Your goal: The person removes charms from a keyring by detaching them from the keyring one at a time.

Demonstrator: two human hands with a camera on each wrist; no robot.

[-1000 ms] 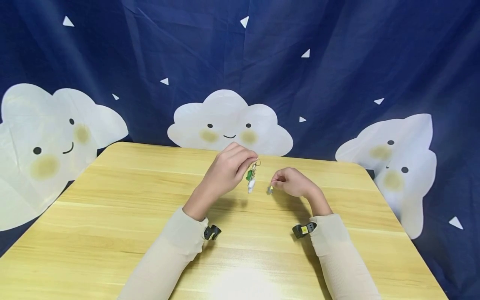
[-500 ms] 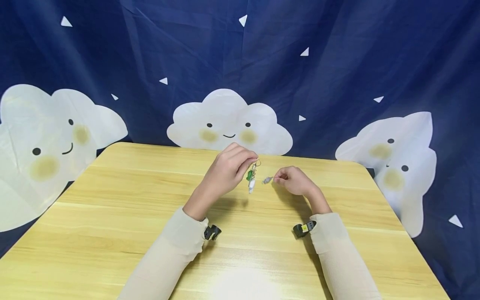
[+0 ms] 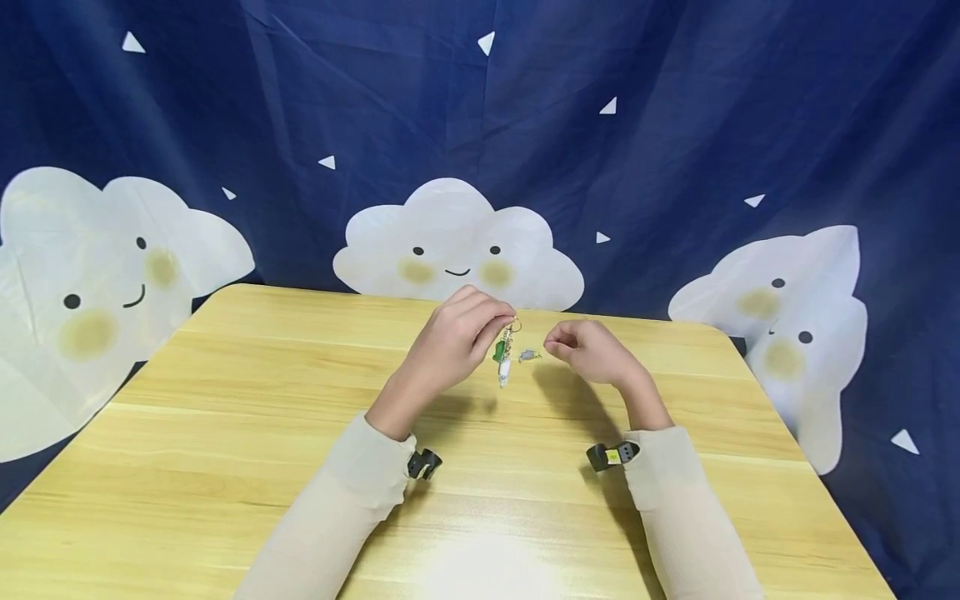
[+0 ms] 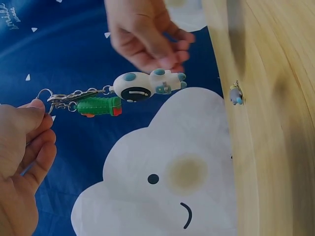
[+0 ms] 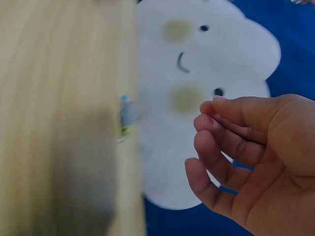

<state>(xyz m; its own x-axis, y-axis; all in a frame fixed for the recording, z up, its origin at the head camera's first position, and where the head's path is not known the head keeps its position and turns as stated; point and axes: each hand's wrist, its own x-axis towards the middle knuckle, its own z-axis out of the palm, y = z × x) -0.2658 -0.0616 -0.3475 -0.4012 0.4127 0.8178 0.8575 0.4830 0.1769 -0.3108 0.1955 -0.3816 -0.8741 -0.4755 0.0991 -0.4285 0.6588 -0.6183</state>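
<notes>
I am pinching the split ring of the keychain [image 4: 96,98] between thumb and fingertips of my left hand [image 3: 453,337], holding it steady above the wooden table [image 3: 225,417] so the charms are hanging freely. My right hand [image 3: 588,350] is hovering just beside it, fingers loosely curled and gripping nothing (the small loose charm [image 3: 529,356] is lying on the table between both hands). I am counting two charms on the chain, one white astronaut [image 4: 147,84] and one green piece [image 4: 98,105], plus one loose charm.

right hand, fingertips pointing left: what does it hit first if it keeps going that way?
Probably the small charm lying on the table, just off the right hand. Beyond it hangs the keychain pinched by the left hand. Depth is uncertain; it may pass above the charm.
</notes>
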